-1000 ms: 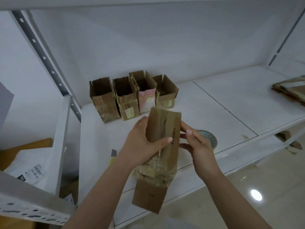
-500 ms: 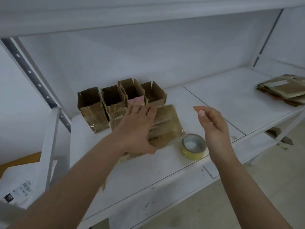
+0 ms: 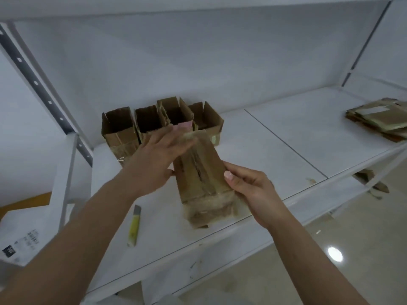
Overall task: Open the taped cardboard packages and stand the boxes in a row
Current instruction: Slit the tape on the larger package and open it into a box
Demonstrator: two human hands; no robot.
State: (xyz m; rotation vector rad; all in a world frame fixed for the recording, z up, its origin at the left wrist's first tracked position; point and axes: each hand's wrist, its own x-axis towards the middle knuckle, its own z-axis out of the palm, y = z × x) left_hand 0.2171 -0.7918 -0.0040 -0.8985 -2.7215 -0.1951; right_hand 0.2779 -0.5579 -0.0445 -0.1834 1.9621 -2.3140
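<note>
White metal shelf [image 3: 275,150] against a white wall, four opened boxes [image 3: 163,122] standing in a row at the back left with flaps up, a yellow utility knife [image 3: 134,227] lying near the front edge, a stack of flattened cardboard [image 3: 378,119] far right. Taped flat package [image 3: 202,179] held tilted just above the shelf, in front of the row; right hand [image 3: 251,190] grips its lower right edge, thumb on the front face. Left hand [image 3: 154,164] has fingers extended over the package's upper left side, blurred, probably pressing flat rather than gripping.
</note>
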